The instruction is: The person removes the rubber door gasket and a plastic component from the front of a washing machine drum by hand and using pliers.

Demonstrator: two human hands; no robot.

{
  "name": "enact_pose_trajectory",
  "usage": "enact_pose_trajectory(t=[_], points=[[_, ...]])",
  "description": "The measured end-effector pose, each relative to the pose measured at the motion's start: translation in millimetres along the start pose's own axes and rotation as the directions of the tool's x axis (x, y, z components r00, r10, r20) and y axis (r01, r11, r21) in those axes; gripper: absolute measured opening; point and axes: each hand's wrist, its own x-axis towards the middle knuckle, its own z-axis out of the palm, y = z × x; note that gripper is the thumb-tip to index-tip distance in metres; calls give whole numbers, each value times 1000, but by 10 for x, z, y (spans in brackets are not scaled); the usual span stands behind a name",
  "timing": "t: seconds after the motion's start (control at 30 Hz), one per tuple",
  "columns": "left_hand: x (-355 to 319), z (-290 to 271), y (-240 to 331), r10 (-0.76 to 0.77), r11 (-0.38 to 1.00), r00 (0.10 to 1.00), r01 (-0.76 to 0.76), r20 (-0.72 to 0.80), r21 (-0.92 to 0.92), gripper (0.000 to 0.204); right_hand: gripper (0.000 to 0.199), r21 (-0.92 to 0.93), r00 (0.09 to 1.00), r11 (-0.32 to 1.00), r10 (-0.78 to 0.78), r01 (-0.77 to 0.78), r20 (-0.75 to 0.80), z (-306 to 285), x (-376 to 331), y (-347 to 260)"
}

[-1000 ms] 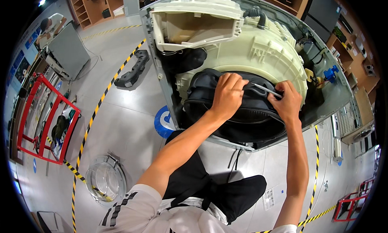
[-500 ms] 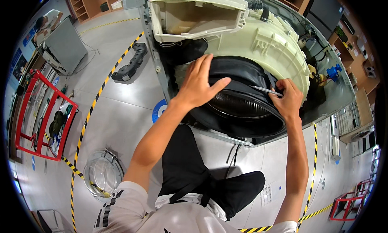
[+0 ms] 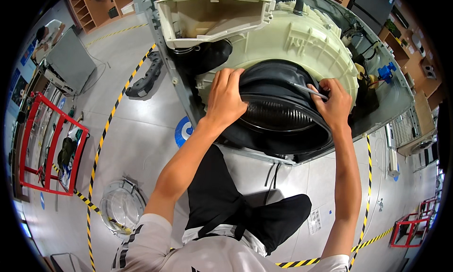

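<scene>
An opened washing machine lies in front of me, its cream plastic tub (image 3: 302, 41) exposed. A black rubber door seal (image 3: 283, 90) rings the drum opening. My left hand (image 3: 226, 95) grips the seal's upper left edge with fingers curled over it. At the seal's right edge my right hand (image 3: 336, 104) holds a thin silver metal tool (image 3: 306, 89), whose tip points left over the seal. The ribbed inner part of the seal (image 3: 276, 115) shows between my hands.
A cream detergent drawer housing (image 3: 212, 12) sits at the machine's top left. A round glass door (image 3: 120, 207) lies on the floor at lower left. A red metal rack (image 3: 49, 144) stands at far left. Yellow-black floor tape (image 3: 101, 144) crosses the grey floor. Wooden shelves (image 3: 94, 3) are behind.
My left hand slid from the middle of the seal to its upper left edge, opening flat on the way and then gripping the rim. My right hand stays at the right edge with the tool.
</scene>
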Motion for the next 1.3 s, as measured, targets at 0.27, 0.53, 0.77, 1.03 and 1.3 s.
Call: enact_pose_trajectory(t=[0.27,0.53,0.77,1.03,1.3], points=[[-80,108,45,7,1000,995,-5,-100,24,44,30,37,999,999,25,-24,-26,-5,7,27],[-65,145,49,-10,1000,993,12,-116,16,47,34,56,997,998,13,-9,-73,-166,124,-11],[-74,109,40,-39,998,994,45,-100,51,55,18,162,881,873,-426,460,-203,-605,1145,-849],[-45,75,-37,26,998,991,-18,-132,64,49,18,95,712,708,-702,700,-24,93,2456,-1620],[-34,165,-35,-13,999,994,16,-108,32,51,22,127,682,772,-615,623,394,458,2758,-1769]])
